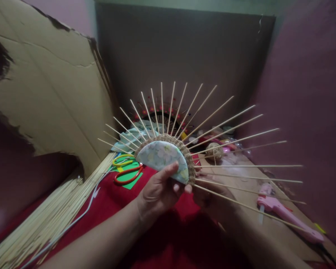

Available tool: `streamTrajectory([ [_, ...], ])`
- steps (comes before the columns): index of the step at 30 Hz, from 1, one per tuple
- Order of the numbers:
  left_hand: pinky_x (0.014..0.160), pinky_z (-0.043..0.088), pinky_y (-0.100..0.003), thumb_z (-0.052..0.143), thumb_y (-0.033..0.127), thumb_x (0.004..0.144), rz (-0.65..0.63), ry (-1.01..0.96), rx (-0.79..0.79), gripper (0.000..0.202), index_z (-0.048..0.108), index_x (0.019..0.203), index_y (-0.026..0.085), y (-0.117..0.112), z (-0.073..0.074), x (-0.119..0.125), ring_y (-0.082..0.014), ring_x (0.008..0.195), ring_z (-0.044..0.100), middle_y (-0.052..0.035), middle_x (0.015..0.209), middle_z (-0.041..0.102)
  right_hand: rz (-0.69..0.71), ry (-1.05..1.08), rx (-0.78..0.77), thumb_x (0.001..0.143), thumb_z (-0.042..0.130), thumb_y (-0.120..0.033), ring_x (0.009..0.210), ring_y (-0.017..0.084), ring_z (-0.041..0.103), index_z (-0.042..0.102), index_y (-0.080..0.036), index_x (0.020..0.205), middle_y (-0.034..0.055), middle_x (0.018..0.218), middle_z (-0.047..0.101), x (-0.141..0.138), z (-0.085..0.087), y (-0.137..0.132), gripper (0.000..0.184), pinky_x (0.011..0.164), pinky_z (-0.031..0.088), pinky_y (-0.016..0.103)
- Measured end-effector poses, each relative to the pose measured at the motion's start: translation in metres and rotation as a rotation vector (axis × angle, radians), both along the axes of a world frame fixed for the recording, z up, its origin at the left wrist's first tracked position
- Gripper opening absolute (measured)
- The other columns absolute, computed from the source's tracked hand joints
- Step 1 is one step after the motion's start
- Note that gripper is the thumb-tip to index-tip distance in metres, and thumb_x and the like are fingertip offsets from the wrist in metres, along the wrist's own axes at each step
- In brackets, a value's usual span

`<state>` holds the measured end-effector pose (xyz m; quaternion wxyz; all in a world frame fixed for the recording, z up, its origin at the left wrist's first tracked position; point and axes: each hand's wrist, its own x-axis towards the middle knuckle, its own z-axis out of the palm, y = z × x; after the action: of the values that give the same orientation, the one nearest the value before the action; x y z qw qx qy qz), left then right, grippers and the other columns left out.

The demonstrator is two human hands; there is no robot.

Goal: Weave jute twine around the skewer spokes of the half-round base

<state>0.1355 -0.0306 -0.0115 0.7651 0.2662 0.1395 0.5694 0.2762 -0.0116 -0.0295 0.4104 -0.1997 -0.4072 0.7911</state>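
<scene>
In front of me is a fan-shaped craft piece (162, 157): a half disc covered in pale floral cloth, edged with a braided rim (192, 164). Thin wooden sticks spread outward from that rim. My left hand (159, 190) is closed on the disc's lower edge, thumb across the floral face and fingers underneath. Behind the lowest sticks, my right hand (212, 194) grips the rim's right end; most of its fingers are hidden by the sticks and shadow.
Scissors with red and yellow handles (128, 175) lie on a green sheet (133, 184) over red cloth. Loose sticks (44, 220) and a white cord are at left. A pink glue gun (288, 216), twine ball (214, 151) and torn cardboard (50, 82) surround the work.
</scene>
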Motion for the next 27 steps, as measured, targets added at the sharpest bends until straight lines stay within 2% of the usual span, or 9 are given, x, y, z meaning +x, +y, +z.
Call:
streamTrajectory([
  [5, 0.05, 0.05, -0.027, 0.052, 0.019, 0.077, 0.042, -0.021, 0.004, 0.015, 0.059, 0.071, 0.008, 0.001, 0.0, 0.001, -0.005, 0.037, 0.044, -0.0002, 0.056, 0.058, -0.068, -0.086, 0.009, 0.067, 0.062, -0.021, 0.037, 0.002, 0.013, 0.047, -0.016, 0.068, -0.0094, 0.044, 0.026, 0.0, 0.006, 0.002, 0.015, 0.034, 0.009, 0.017],
  [9, 0.06, 0.052, -0.031, 0.05, 0.021, 0.079, 0.019, -0.034, 0.023, 0.02, 0.06, 0.069, 0.008, 0.002, -0.002, 0.001, -0.0065, 0.041, 0.048, -0.0007, 0.051, 0.056, -0.178, -0.068, 0.013, 0.064, 0.065, -0.021, 0.038, 0.001, 0.018, 0.046, -0.016, 0.068, -0.009, 0.045, 0.03, -0.001, 0.007, 0.003, 0.02, 0.036, 0.012, 0.016],
  [12, 0.063, 0.052, -0.032, 0.049, 0.021, 0.08, 0.04, -0.023, 0.017, 0.021, 0.059, 0.065, 0.008, 0.003, -0.001, 0.0, -0.0066, 0.041, 0.048, -0.0004, 0.047, 0.054, -0.183, -0.09, 0.031, 0.066, 0.064, -0.022, 0.037, 0.001, 0.019, 0.047, -0.017, 0.069, -0.009, 0.045, 0.031, -0.002, 0.004, 0.005, 0.018, 0.037, 0.011, 0.017],
  [17, 0.058, 0.052, -0.03, 0.05, 0.022, 0.079, 0.052, 0.015, 0.013, 0.02, 0.059, 0.066, 0.008, 0.004, 0.0, -0.001, -0.0066, 0.04, 0.047, 0.0002, 0.045, 0.052, -0.143, -0.156, 0.022, 0.067, 0.063, -0.026, 0.036, 0.001, 0.016, 0.045, -0.017, 0.068, -0.0093, 0.045, 0.031, -0.001, 0.002, 0.006, 0.02, 0.037, 0.007, 0.018],
  [22, 0.051, 0.05, -0.029, 0.052, 0.017, 0.078, 0.106, 0.025, -0.003, 0.014, 0.058, 0.068, 0.009, 0.006, 0.001, -0.002, -0.0059, 0.038, 0.044, 0.0014, 0.049, 0.053, -0.191, -0.224, 0.1, 0.065, 0.065, -0.028, 0.037, 0.002, 0.016, 0.046, -0.017, 0.065, -0.0097, 0.043, 0.029, 0.002, 0.002, 0.006, 0.022, 0.037, 0.009, 0.019],
  [25, 0.045, 0.045, -0.026, 0.051, 0.016, 0.077, 0.117, 0.009, -0.004, 0.012, 0.057, 0.068, 0.011, 0.009, 0.001, -0.005, -0.0062, 0.039, 0.043, 0.002, 0.053, 0.054, -0.176, -0.155, 0.064, 0.064, 0.066, -0.023, 0.037, 0.002, 0.014, 0.044, -0.017, 0.061, -0.01, 0.043, 0.025, 0.007, 0.005, 0.01, 0.022, 0.037, 0.01, 0.019],
  [27, 0.042, 0.042, -0.026, 0.051, 0.015, 0.077, 0.128, -0.01, -0.009, 0.011, 0.055, 0.067, 0.012, 0.011, 0.002, -0.008, -0.0061, 0.038, 0.042, 0.0027, 0.054, 0.054, -0.108, -0.077, 0.018, 0.065, 0.063, -0.021, 0.038, 0.003, 0.013, 0.04, -0.017, 0.056, -0.0097, 0.043, 0.022, 0.014, 0.008, 0.015, 0.026, 0.037, 0.011, 0.019],
])
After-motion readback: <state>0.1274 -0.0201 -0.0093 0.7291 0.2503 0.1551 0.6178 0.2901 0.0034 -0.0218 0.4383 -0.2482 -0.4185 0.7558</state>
